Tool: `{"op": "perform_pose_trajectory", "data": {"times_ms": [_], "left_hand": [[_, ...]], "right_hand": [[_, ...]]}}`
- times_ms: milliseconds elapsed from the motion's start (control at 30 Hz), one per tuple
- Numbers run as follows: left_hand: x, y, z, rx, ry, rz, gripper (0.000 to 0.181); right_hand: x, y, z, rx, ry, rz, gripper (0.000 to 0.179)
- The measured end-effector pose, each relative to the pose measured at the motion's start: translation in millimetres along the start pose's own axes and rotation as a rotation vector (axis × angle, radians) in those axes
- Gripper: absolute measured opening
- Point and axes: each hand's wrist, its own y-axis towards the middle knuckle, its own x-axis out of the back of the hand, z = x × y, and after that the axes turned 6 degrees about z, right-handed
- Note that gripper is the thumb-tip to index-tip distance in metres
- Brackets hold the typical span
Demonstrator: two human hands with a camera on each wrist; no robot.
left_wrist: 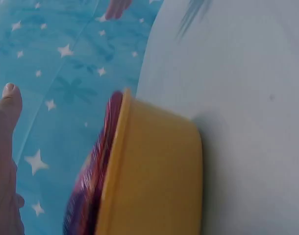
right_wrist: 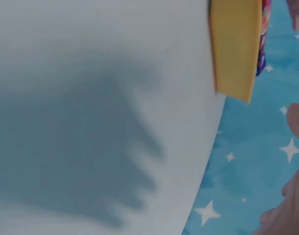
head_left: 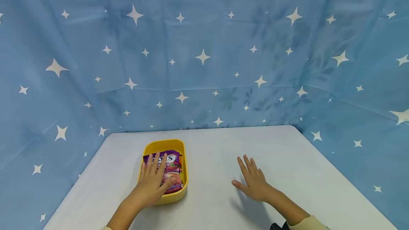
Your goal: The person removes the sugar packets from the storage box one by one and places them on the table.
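Note:
A yellow tub (head_left: 177,197) stands on the left half of the white table, with purple and red snack packets (head_left: 172,157) inside. My left hand (head_left: 149,187) hovers over the tub with its fingers spread, apart from the packets in the left wrist view. That view shows the tub's side wall (left_wrist: 154,171) and the packets (left_wrist: 95,181) reaching just above its rim. My right hand (head_left: 254,184) is held above the table to the right, fingers straight and nothing in them. Its shadow falls on the table below, and part of the hand (right_wrist: 291,196) edges into the right wrist view.
The white table (head_left: 217,159) has rounded far corners. A blue cloth with white stars (head_left: 204,38) hangs behind it and along both sides. Light sleeves (head_left: 308,223) and a dark item (head_left: 279,226) by the right wrist show at the bottom.

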Motion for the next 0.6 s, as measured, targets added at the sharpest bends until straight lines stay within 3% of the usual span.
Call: {"op": "perform_pose_trajectory", "data": {"times_ms": [133,267,500,600], "left_hand": [[-0.7,-0.6,21.1,0.087,-0.151,0.029,0.076],[-5.3,-1.6,42.8,0.197,-0.354,0.058,0.075],[-22.3,1.0,71.3,0.365,-0.799,-0.080,0.074],[-33.7,0.9,78.1,0.416,-1.026,-0.078,0.079]], "right_hand": [[-7.1,18.5,15.8,0.030,0.075,-0.007,0.080],[-14.1,35.3,41.5,0.050,0.227,0.055,0.084],[-18.6,63.2,87.0,0.015,0.432,0.115,0.097],[-24.8,71.8,105.7,-0.003,0.532,0.142,0.104]]}}
